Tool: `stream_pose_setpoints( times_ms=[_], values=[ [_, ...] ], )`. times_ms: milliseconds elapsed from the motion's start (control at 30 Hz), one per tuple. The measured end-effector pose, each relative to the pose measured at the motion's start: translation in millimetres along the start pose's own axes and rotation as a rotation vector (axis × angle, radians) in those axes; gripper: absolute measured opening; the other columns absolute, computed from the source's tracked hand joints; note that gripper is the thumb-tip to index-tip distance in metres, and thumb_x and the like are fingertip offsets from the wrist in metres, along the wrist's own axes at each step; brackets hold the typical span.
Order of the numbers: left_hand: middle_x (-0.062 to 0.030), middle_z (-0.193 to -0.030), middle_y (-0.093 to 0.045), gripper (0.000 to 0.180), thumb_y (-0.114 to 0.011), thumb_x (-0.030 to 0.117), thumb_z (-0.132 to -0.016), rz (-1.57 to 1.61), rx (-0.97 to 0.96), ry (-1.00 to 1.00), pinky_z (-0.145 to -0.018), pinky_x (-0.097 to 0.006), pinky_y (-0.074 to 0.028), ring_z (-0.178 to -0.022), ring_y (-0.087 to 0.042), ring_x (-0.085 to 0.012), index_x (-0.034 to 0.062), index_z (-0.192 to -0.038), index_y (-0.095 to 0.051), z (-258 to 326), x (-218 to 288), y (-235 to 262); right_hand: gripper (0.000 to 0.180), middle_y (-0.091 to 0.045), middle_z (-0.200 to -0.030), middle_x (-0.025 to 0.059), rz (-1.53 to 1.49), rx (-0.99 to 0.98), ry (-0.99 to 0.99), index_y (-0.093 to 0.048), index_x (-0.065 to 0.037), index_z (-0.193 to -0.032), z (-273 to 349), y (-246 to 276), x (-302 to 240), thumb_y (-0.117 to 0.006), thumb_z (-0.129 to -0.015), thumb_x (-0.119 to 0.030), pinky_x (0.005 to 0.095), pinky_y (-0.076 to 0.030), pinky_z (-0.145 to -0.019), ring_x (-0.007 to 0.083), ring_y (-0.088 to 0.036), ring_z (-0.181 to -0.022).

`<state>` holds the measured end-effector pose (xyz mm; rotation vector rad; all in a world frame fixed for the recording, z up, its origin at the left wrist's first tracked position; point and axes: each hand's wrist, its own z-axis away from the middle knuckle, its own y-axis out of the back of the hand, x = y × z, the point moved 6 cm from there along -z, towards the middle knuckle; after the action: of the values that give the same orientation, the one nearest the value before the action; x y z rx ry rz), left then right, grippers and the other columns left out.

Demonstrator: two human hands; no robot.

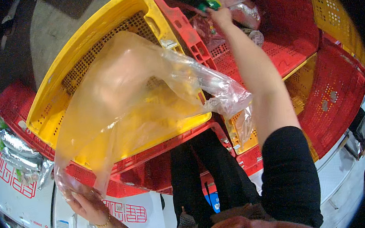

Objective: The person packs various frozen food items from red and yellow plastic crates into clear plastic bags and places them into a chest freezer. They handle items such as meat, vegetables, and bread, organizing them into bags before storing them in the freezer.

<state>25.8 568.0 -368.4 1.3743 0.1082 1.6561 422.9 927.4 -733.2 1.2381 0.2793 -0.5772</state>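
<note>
Nearest the camera, at the lower right of the frame, a black sleeve (290,174) leads to a bare forearm (264,76) that runs up to the right hand (222,18), reaching into a red crate (298,47) at the upper right. Its grip lies at a green and yellow packet (212,0); whether the fingers have closed on it cannot be told, as blur obscures them. Near it, silvery packets (247,15) lie loose in the same crate, whose high walls presumably keep them gathered. At the lower left, the left hand (88,207), a thin bracelet (104,224) at its wrist, has its grip clamped on the edge of a clear plastic bag (114,81). That bag billows across the left of centre over a yellow crate (117,11), probably held by its margin so that the film stays spread; its crumpled far end reaches the forearm in this view, though contact cannot be confirmed. The yellow crate sits above a lower red crate (138,176), apparently for support, with white cartons (8,203) at the lower left.
</note>
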Motion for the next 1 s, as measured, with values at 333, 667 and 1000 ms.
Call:
stream_pose_setpoints(
  times_ms=[333,667,1000],
  values=[
    [-0.0098,-0.142,-0.027,0.072,-0.038,0.056,-0.087,0.324,-0.218,-0.113,-0.107,-0.036,-0.021,-0.131,-0.025,-0.0229,0.0047,-0.136,-0.027,-47.9,19.3,-20.5,0.025,-0.058,-0.084,0.0042,-0.698,-0.238,-0.026,-0.058,0.003,-0.097,122.4,279.9,-153.3,-0.056,-0.08,-0.014,0.022,-0.04,-0.062,0.01,-0.052,-0.072],
    [0.0047,-0.067,-0.048,0.065,-0.028,0.063,-0.087,0.565,-0.215,0.205,-0.044,-0.019,-0.032,-0.051,-0.04,-0.0066,0.0137,-0.128,-0.041,-81.3,-0.5,-17.0,0.022,-0.052,-0.056,-0.0008,-0.589,-1.003,0.174,-0.061,-0.001,-0.068,244.4,228.8,-276.6,-0.06,-0.071,-0.023,0.025,-0.037,-0.049,0.0066,-0.047,-0.055],
    [-0.0139,-0.143,-0.025,0.056,-0.043,0.022,-0.09,0.228,-0.346,-0.196,-0.064,-0.016,-0.039,-0.106,-0.041,-0.0164,0.0038,-0.138,-0.02,-62.1,-11.0,-2.0,0.016,-0.063,-0.077,0.0091,-0.442,-0.923,0.851,-0.062,-0.01,-0.081,313.2,62.5,-292.8,-0.062,-0.079,-0.025,0.0396,-0.048,-0.062,0.0288,-0.061,-0.072]
  ],
)
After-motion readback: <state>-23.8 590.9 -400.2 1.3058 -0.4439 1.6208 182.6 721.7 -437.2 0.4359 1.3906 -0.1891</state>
